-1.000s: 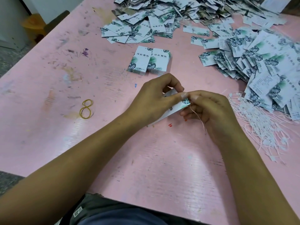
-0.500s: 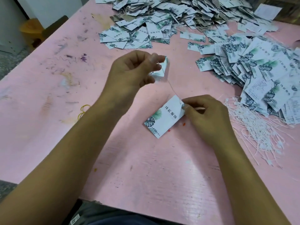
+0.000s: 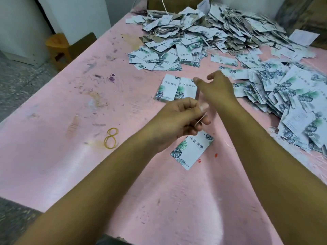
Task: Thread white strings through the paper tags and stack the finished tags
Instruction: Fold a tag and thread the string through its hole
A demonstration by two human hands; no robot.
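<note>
My left hand (image 3: 178, 121) pinches a thin white string (image 3: 200, 119) between thumb and fingers, just above a leaf-printed paper tag (image 3: 192, 151). That tag lies tilted on the pink table (image 3: 70, 106), partly under the hand. My right hand (image 3: 216, 88) reaches forward across the left wrist, its fingers spread and holding nothing I can see. Its thumb tip is over the right one of two neat tag stacks (image 3: 169, 88). Whether the string runs up to the right hand is blurred.
A sprawl of loose tags (image 3: 286, 96) covers the right side, and a bigger heap (image 3: 212, 30) fills the back by a cardboard box (image 3: 177, 2). Yellow rubber bands (image 3: 111, 138) lie at the left. A wooden stool (image 3: 58, 45) stands beyond the left edge.
My left hand has come down from the stacks to the tag, still pinching the string. My right hand has let go of the tag and reached forward to the stacks.
</note>
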